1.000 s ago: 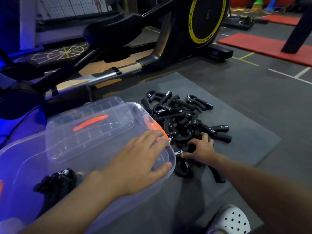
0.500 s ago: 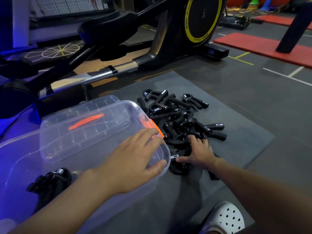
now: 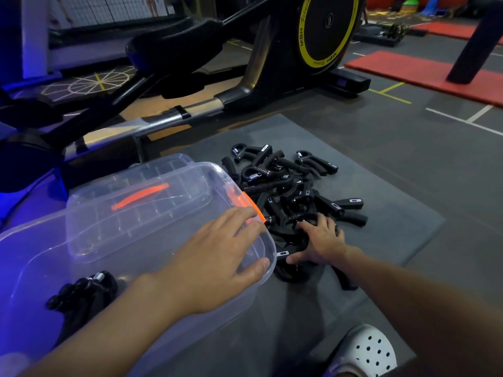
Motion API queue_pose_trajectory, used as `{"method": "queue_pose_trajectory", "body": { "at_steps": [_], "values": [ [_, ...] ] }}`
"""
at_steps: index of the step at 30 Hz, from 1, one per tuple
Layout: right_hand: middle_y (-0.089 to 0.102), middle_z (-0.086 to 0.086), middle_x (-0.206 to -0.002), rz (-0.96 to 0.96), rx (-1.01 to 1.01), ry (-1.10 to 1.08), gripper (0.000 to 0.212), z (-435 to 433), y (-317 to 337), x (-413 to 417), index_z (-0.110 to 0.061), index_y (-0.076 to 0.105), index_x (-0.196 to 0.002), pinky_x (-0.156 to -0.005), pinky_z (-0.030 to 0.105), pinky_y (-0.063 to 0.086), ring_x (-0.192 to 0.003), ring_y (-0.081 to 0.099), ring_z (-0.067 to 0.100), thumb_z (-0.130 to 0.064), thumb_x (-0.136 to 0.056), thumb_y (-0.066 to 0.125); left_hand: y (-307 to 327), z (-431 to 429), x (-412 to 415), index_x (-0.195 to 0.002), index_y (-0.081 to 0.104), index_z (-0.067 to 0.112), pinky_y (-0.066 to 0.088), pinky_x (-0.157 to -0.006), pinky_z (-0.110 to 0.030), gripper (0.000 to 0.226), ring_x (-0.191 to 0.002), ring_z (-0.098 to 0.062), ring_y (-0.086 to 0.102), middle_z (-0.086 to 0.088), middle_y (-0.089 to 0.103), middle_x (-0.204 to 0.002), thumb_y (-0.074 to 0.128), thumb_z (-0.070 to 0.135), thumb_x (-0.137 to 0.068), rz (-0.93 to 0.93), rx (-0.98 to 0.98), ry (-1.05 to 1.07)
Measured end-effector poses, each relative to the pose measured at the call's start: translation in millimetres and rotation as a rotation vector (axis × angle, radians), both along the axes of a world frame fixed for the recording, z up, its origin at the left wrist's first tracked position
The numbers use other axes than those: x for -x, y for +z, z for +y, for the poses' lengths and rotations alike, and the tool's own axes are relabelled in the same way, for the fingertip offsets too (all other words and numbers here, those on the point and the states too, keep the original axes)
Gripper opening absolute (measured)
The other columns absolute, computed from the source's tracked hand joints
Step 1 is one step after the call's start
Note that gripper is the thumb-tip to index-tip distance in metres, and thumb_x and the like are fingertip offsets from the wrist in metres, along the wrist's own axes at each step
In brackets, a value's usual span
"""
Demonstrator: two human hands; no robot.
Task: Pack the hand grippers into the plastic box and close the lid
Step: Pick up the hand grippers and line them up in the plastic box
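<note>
A clear plastic box (image 3: 38,257) with orange clips lies tilted on the floor at the left, with a few black hand grippers (image 3: 81,293) inside it. Its clear lid (image 3: 136,202) with an orange handle lies behind or under it. My left hand (image 3: 217,257) rests on the box's near right corner, fingers spread, thumb over the rim. To the right lies a pile of black hand grippers (image 3: 288,186) on a grey mat (image 3: 394,240). My right hand (image 3: 321,240) is on the near side of the pile, fingers spread and bent over the grippers; whether it holds one is hidden.
A black exercise machine (image 3: 324,31) with a yellow-ringed wheel and a metal rail stands behind the box and pile. Red mats (image 3: 413,69) lie at the back right. A white perforated shoe (image 3: 367,349) sits at the bottom right.
My right hand has shifted slightly farther into the pile, fingers spreading over the grippers. My left hand stays on the box's corner.
</note>
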State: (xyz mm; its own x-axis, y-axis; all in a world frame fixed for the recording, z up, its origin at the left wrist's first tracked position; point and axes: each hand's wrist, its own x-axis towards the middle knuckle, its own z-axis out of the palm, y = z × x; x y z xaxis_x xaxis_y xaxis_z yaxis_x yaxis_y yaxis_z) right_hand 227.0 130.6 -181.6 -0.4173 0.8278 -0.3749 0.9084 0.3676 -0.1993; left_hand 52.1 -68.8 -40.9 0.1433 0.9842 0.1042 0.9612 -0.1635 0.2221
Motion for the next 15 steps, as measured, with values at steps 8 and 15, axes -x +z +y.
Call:
{"method": "queue_pose_trajectory", "body": {
  "at_steps": [8,15],
  "values": [
    [0.044,0.0,-0.129,0.142,0.002,0.038,0.097,6,2,-16,-0.038,0.046,-0.135,-0.116,0.039,0.022,-0.127,0.044,0.02,-0.059,-0.049,0.086,1,0,0,-0.125,0.041,0.031,0.031,-0.106,-0.026,0.044,-0.131,-0.006,0.028,0.015,0.029,-0.139,0.032,0.058,-0.091,0.015,-0.007,-0.015],
    [0.044,-0.002,-0.113,0.249,0.034,0.006,0.093,3,17,-28,-0.035,0.053,-0.127,-0.102,0.036,0.044,-0.112,0.054,0.024,-0.055,-0.045,0.09,3,0,1,-0.125,0.041,0.033,0.035,-0.103,-0.028,0.041,-0.128,-0.005,0.03,0.016,0.03,-0.137,0.034,0.057,-0.092,0.011,0.005,-0.021]
  ]
}}
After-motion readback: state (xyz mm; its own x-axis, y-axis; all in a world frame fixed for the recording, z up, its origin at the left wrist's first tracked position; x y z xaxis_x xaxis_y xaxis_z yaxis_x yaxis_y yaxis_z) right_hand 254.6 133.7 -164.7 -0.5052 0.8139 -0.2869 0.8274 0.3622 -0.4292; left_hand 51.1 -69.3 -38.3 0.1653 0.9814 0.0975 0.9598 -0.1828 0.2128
